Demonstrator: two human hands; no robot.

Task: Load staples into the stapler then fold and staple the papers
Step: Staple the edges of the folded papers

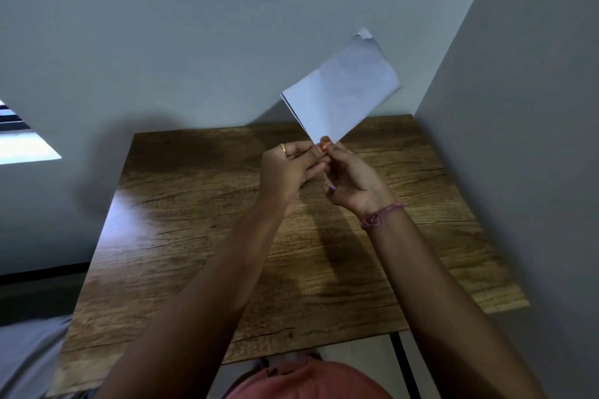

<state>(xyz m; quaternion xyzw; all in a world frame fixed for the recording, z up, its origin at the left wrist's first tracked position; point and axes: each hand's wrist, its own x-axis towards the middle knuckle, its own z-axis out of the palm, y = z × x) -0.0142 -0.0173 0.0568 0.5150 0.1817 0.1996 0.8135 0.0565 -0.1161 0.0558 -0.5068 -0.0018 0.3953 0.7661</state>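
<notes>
Folded papers (pixel 340 91) raised above wooden desk (pixel 194 220), lower corner pinched by right hand (pixel 353 181) fingers, left hand (pixel 288 168) fingers pinching alongside.

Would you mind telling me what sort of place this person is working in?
Probably a plain room at home or in a small office: a wood-grain table stands in a corner of bare grey walls, with a window at the left.

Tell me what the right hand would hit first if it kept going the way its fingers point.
The right hand points up and away, along the folded paper it pinches. Beyond that lies only the grey wall; depth is unclear, but nothing else shows in that line.
</notes>
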